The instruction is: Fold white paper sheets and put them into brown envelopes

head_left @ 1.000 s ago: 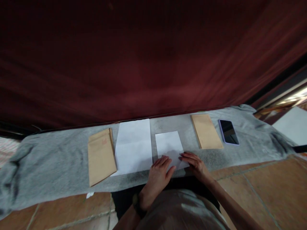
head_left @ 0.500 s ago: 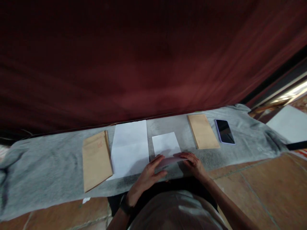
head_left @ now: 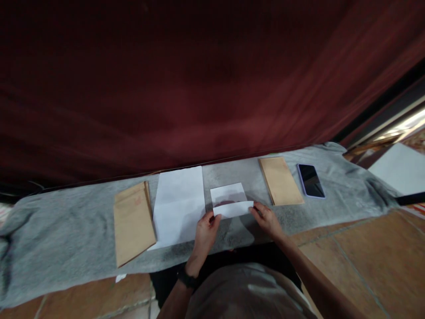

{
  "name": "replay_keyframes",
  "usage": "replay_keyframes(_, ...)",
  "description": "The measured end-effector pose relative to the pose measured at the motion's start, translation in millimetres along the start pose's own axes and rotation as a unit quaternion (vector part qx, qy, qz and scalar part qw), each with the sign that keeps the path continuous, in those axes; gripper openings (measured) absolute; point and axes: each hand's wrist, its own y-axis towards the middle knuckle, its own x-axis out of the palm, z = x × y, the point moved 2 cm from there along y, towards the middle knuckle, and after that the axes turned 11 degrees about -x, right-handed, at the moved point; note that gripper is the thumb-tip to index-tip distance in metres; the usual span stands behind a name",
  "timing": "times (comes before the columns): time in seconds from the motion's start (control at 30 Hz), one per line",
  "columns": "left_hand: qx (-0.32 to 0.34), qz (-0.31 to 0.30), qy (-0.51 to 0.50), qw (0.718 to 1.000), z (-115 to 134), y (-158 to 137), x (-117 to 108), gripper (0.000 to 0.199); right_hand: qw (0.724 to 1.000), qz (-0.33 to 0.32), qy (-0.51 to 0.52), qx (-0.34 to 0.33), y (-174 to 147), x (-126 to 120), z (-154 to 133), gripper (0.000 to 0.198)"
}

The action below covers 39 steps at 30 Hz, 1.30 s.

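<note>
A small white sheet of paper (head_left: 229,193) lies on the grey cloth, its near part folded up and over toward the far side. My left hand (head_left: 206,228) pinches the left end of the folded flap between thumb and fingers. At the flap's right end my right hand (head_left: 265,218) grips the paper in the same way. Just left of them a larger white sheet (head_left: 181,204) lies flat, with a faint crease across it. I wear a dark watch on the left wrist.
Brown envelopes (head_left: 133,226) lie stacked at the left, and more brown envelopes (head_left: 282,181) lie at the right. Beyond these is a phone (head_left: 311,180) in a purple case. A grey cloth (head_left: 66,239) covers the narrow surface. Dark red fabric (head_left: 199,110) hangs along its far side.
Both hands have moved slightly away from my body, bringing the paper's near flap up and over. My left fingers, spread before, now pinch the flap's left end.
</note>
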Motion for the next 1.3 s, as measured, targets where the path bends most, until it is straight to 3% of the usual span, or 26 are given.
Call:
replay_keyframes(0.17, -0.013, 0.027, 0.022, 0.999, -1, 2, 2, 0.029, 1.0, 0.015, 0.007, 0.005, 18, 3, -4, 0.031)
replay_keyframes(0.33, -0.015, 0.035, -0.09, 0.995, 7, 4, -3, 0.03, 0.994, 0.026, 0.103, 0.003, 19, -1, -7, 0.029)
replay_keyframes(0.5, -0.019, 0.073, -0.176, 0.981, 33, 1, -15, 0.041, 0.983, 0.026, 0.184, 0.011, 23, -14, -23, 0.028)
replay_keyframes(0.7, -0.082, 0.031, -0.355, 0.931, 65, -2, -12, 0.042, 0.97, 0.113, 0.215, 0.021, 53, -51, -53, 0.026)
replay_keyframes(0.87, -0.074, 0.079, -0.428, 0.897, 69, 10, -17, 0.039, 0.951, 0.076, 0.29, 0.08, 67, -54, -70, 0.028)
replay_keyframes(0.97, -0.048, 0.053, -0.37, 0.926, 71, 24, -26, 0.035, 0.914, 0.046, 0.376, 0.145, 59, -42, -72, 0.032)
replay_keyframes(1.1, 0.008, -0.032, -0.234, 0.972, 87, 45, -38, 0.03, 0.856, -0.015, 0.471, 0.213, 42, -20, -65, 0.045)
replay_keyframes(1.17, 0.046, -0.028, -0.205, 0.977, 98, 55, -44, 0.024, 0.83, 0.029, 0.503, 0.24, 37, -9, -58, 0.041)
replay_keyframes(1.3, 0.12, 0.133, -0.176, 0.968, 96, 64, -52, 0.027, 0.74, 0.235, 0.567, 0.275, 30, 13, -41, 0.028)
